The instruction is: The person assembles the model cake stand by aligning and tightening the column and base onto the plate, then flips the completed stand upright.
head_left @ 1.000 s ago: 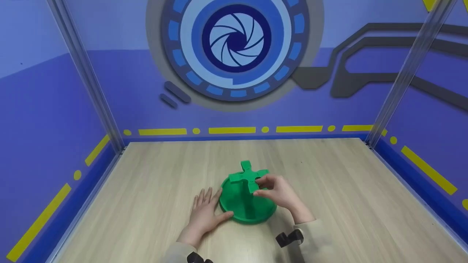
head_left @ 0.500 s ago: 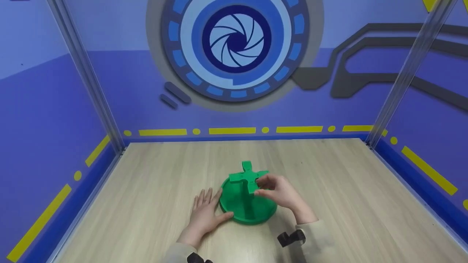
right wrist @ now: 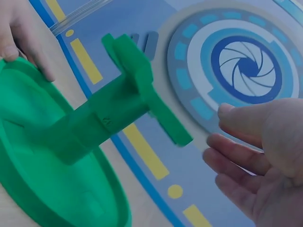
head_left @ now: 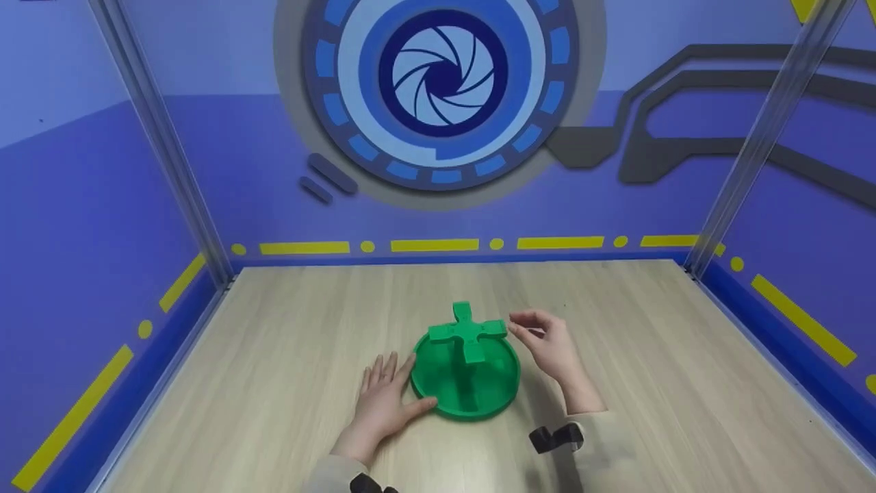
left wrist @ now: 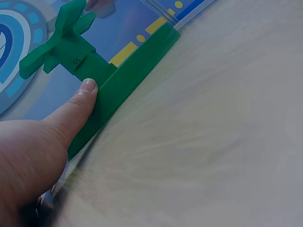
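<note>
We see green stand (head_left: 465, 373) mid-table (head_left: 650, 383), cross top up; left hand (head_left: 383, 404) flat, thumb on base rim; right hand (head_left: 551, 346) empty just right (fingers loosely apart), nearer cross

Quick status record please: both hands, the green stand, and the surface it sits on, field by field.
left hand: flat on the table, thumb and fingers against the rim of the green stand
right hand: off the stand, beside the cross top, fingers loose, holds nothing
green stand: round base, upright post, cross top
table: light wood
walls: blue, yellow dashes
</note>
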Action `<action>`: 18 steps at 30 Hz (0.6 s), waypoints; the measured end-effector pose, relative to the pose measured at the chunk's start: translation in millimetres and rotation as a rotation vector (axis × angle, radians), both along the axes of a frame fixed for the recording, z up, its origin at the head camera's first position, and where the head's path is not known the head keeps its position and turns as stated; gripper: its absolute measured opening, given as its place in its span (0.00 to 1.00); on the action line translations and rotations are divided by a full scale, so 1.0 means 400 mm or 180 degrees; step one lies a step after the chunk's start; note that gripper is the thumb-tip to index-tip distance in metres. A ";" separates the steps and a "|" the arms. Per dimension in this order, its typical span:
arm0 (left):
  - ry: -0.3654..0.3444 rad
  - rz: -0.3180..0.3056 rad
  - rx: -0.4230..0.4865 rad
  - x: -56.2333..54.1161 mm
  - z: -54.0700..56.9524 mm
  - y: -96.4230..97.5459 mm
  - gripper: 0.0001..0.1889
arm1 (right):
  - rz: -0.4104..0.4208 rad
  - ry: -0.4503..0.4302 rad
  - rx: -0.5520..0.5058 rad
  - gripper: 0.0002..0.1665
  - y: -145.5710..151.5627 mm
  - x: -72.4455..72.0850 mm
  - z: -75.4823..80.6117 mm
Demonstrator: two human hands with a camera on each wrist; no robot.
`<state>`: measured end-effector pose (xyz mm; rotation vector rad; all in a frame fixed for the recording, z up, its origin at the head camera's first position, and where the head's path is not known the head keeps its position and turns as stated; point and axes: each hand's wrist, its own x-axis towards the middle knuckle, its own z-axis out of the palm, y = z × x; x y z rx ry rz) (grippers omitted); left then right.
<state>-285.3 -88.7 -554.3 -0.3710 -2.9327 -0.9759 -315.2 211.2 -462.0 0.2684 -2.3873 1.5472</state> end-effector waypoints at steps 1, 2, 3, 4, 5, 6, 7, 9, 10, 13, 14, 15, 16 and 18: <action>0.0006 -0.0002 0.0001 0.000 0.000 0.000 0.52 | -0.0005 -0.0023 -0.0015 0.12 0.000 -0.003 -0.006; -0.0001 0.0007 -0.0011 0.000 -0.001 0.000 0.52 | 0.0007 -0.0047 -0.0036 0.13 0.000 -0.007 -0.012; -0.0001 0.0008 -0.0018 0.001 0.000 0.000 0.52 | 0.0036 -0.0081 -0.0061 0.14 -0.001 -0.010 -0.018; -0.0007 0.0007 -0.0025 0.001 0.000 0.000 0.52 | 0.0075 -0.0117 -0.0085 0.15 -0.002 -0.013 -0.024; -0.0003 0.0003 -0.0020 0.001 0.000 0.000 0.52 | 0.0113 -0.0151 -0.0088 0.16 -0.002 -0.016 -0.031; -0.0007 0.0004 -0.0025 0.001 0.000 0.001 0.52 | 0.0153 -0.0197 -0.0097 0.17 -0.003 -0.018 -0.037; -0.0006 0.0001 -0.0024 0.001 0.000 0.001 0.52 | 0.0189 -0.0252 -0.0111 0.18 -0.003 -0.020 -0.043; 0.0002 -0.0003 -0.0014 0.001 0.000 0.001 0.52 | 0.0263 -0.0341 -0.0151 0.19 -0.003 -0.024 -0.053; 0.0004 -0.0006 -0.0009 0.001 0.000 0.001 0.52 | 0.0288 -0.0374 -0.0171 0.20 -0.003 -0.025 -0.056; 0.0013 -0.0008 -0.0002 0.001 0.001 0.000 0.52 | 0.0330 -0.0434 -0.0258 0.20 -0.002 -0.028 -0.064; 0.0013 -0.0006 -0.0006 0.001 0.001 0.000 0.52 | 0.0337 -0.0435 -0.0276 0.20 -0.002 -0.029 -0.065; 0.0014 -0.0006 -0.0010 0.002 0.001 -0.001 0.52 | 0.0337 -0.0443 -0.0289 0.20 -0.001 -0.030 -0.066; 0.0013 -0.0003 -0.0018 0.001 0.001 -0.001 0.52 | 0.0336 -0.0444 -0.0301 0.20 0.000 -0.030 -0.067; 0.0026 -0.0003 -0.0029 0.002 0.002 -0.002 0.52 | 0.0322 -0.0458 -0.0302 0.19 0.002 -0.030 -0.068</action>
